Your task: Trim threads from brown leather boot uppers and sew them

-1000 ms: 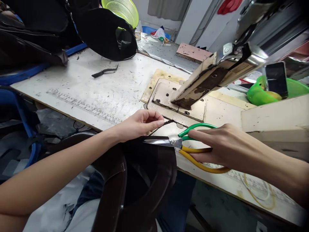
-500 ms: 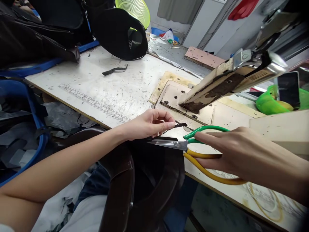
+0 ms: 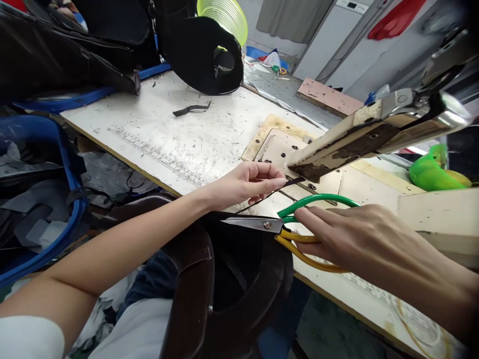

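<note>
My left hand (image 3: 254, 184) pinches a thin black strip (image 3: 294, 183) between thumb and fingers, just above the table edge. From there the strip runs down toward the dark brown leather piece (image 3: 192, 294) on my lap, which has a black inner side and a curved edge. My right hand (image 3: 348, 234) is closed around scissors (image 3: 267, 225) with one green and one yellow handle. Their blades point left, along the upper edge of the black lining and below my left hand. The blades look nearly closed.
A sewing machine (image 3: 344, 132) stands on the white table (image 3: 157, 119) at the right. A loose black scrap (image 3: 191, 108) lies farther back. A black piece with a hole (image 3: 202, 55) and a yellow-green basket (image 3: 226, 20) are behind. A blue bin (image 3: 71, 219) is at the left.
My left hand has lifted slightly and pulled the strip up, so more of it shows. The scissors have shifted a little left. The camera view has turned slightly.
</note>
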The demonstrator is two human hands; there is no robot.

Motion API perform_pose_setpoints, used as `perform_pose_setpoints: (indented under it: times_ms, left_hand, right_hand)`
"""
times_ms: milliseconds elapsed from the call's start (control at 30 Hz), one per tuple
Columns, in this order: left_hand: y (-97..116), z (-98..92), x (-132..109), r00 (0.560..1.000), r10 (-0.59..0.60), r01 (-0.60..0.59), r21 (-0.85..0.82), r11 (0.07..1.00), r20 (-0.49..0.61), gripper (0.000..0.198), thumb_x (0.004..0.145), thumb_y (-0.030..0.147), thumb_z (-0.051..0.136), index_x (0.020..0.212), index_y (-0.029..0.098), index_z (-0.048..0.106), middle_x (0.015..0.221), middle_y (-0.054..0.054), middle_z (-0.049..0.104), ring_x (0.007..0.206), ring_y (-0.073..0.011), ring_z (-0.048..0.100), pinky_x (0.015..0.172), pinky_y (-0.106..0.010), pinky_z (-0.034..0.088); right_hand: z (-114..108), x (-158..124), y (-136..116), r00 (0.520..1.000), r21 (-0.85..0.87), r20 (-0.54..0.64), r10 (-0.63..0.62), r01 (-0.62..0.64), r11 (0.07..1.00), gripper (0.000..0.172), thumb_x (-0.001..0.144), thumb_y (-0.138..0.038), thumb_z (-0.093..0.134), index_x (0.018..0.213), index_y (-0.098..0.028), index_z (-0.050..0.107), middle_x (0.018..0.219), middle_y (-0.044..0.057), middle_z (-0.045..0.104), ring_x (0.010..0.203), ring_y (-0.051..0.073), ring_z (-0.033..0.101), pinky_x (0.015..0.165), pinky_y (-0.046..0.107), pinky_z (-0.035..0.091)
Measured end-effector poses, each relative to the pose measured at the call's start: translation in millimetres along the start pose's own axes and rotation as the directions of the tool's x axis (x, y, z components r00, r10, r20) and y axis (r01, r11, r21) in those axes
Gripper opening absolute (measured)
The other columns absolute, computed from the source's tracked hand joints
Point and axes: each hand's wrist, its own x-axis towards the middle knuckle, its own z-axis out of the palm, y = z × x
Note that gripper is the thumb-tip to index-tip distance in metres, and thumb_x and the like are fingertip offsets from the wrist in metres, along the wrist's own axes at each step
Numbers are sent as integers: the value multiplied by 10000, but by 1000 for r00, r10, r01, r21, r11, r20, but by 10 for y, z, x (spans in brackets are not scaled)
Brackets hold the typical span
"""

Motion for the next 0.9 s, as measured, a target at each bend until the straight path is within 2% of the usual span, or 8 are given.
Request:
perform_pose_setpoints:
  times_ms: [167,367,433,567,633,733,800,900]
  left_hand:
    - [5,24,22,999,40,-40,-59,997,10,239,931,356,671,851,157,566,700,46,471,558,-43,416,472,-153,323]
    - [94,-46,79,973,171,-169,23,985,-153,195,940,331,628,844,177,557,745,24,512,616,-60,503,505,-173,387]
    - [146,-68,-107,912,285,-253,142,957,-296,82,957,257,581,895,204,574,758,24,546,614,-67,522,500,-187,391]
    - [135,-12,-908,682,567,-319,509,799,-462,247,1006,202,486,812,259,627,666,53,534,564,-78,472,542,-227,393]
    - [68,7,-1314,781,502,-172,643,746,-373,226,942,144,596,765,221,714,625,21,619,573,-115,529,563,-272,417]
    - [-32,-64,-1613,977,130,116,935,336,-168,207,974,227,599,1124,181,736,1089,-95,755,1036,-279,652,901,-428,492]
    - [-68,-151,-1594,993,-74,100,981,166,-88,271,1021,242,505,1171,162,716,1151,-111,746,1060,-299,668,939,-477,484]
    - [-57,-247,-1432,979,-204,50,979,198,-8,286,1023,209,473,1129,183,737,1110,-81,767,998,-259,711,885,-389,516]
  right_hand:
    - [-77,203,-205,1000,-71,-8,4,-5,997,204,894,-51,393,773,-205,452,572,-39,459,386,147,488,463,294,132]
    - [52,196,-422,999,-114,45,23,-17,993,241,800,36,461,777,-204,470,576,-26,509,413,173,542,495,331,107]
    - [128,32,-495,995,-57,70,68,-64,996,226,810,13,470,817,-212,452,603,-29,522,432,176,552,495,325,125]
    - [204,-296,-702,983,9,66,172,-173,985,250,806,18,434,892,-216,445,669,-9,564,486,197,596,490,320,217]
    - [198,-379,-809,975,9,51,216,-216,976,271,812,30,392,922,-210,459,692,2,582,497,198,611,485,317,257]
    - [186,-402,-937,964,57,-12,265,-264,963,244,856,7,352,890,-214,448,658,-10,565,471,189,606,460,311,281]
    - [199,-401,-1016,948,98,-43,314,-309,946,213,908,-37,336,863,-220,435,639,-14,557,466,186,606,447,310,285]
    - [251,-443,-1170,915,156,-66,399,-385,910,214,1007,-149,291,894,-207,464,673,0,592,521,181,637,458,299,319]
